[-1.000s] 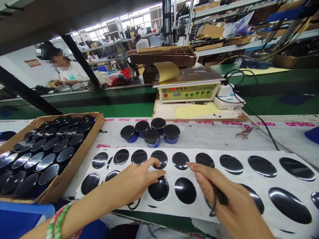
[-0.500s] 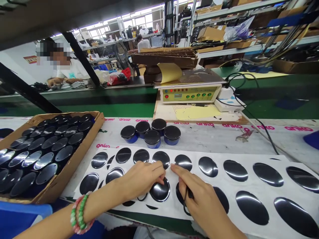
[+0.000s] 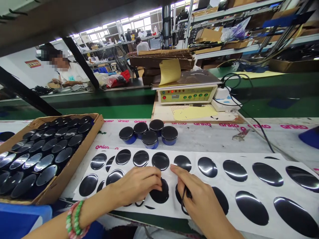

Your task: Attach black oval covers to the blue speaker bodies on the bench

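Note:
A white sheet (image 3: 221,189) with rows of glossy black round stickers lies before me. My left hand (image 3: 143,186), a bead bracelet at its wrist, is closed in a pinch over the upper edge of one black round sticker (image 3: 159,196); what its fingertips hold, if anything, is hidden. My right hand (image 3: 199,196) rests on the sheet just to the right, its index finger stretched toward the left fingertips. Its other fingers are curled round a small black object (image 3: 188,193) with a thin black cord loop, mostly hidden by the hand.
Several blue pots with black lids (image 3: 150,137) stand behind the sheet. At the left, a cardboard tray (image 3: 92,139) holds many more, beside a blue bin (image 3: 22,215). A control box (image 3: 186,94) with cables sits at the back. A person (image 3: 72,74) works beyond the bench.
My left fingertips have moved slightly down and left, onto the sticker's upper edge, uncovering the sticker above. My right hand stays nearly still. The view has shifted a little.

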Tool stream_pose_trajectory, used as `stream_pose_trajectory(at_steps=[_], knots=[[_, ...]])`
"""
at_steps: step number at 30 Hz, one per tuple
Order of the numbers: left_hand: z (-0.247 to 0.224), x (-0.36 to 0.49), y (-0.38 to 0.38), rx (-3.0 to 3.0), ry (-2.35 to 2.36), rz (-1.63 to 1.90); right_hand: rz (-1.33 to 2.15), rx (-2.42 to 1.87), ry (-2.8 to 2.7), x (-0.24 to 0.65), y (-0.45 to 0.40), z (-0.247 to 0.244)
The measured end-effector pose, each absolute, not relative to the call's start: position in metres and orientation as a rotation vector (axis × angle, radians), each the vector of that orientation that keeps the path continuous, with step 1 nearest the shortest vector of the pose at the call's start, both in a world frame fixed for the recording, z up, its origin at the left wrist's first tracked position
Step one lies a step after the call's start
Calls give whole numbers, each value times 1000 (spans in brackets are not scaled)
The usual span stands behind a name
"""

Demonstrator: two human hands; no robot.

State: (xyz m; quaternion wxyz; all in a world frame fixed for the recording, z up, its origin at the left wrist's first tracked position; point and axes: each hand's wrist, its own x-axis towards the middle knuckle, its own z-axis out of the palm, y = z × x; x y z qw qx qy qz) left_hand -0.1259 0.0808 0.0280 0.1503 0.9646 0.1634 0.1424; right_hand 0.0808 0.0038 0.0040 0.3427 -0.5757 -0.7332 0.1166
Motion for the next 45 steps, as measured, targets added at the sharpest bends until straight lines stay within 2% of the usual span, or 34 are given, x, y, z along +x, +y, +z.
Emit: stream_pose_trajectory(at_steps=[3,6,8,11,14,18,24,30,36,45], knots=[[41,-146,78,2586,599,456,341,-1496,-1886,81,1,1],[54,-170,79,2095,801,503,379,-1487,-1881,83,-1,-3],[63,-185,85,1743,876,603,379,-1482,-1886,84,-1,-5],[79,-200,99,1600,968,785,412,-1487,-1856,87,-1,-4],[90,-190,110,1672,1010,770,553,-1546,-1778,92,-1,3],[82,-138,113,2124,1002,411,721,-1530,-1700,105,-6,16],[56,-80,128,3028,523,-143,686,-1520,-1751,109,-9,24],[41,-76,141,3062,459,-92,498,-1437,-1797,94,11,20],[48,-65,143,3100,487,-96,505,-1455,-1718,92,10,12],[55,-73,121,3374,229,-41,466,-1422,-1726,88,9,17]])
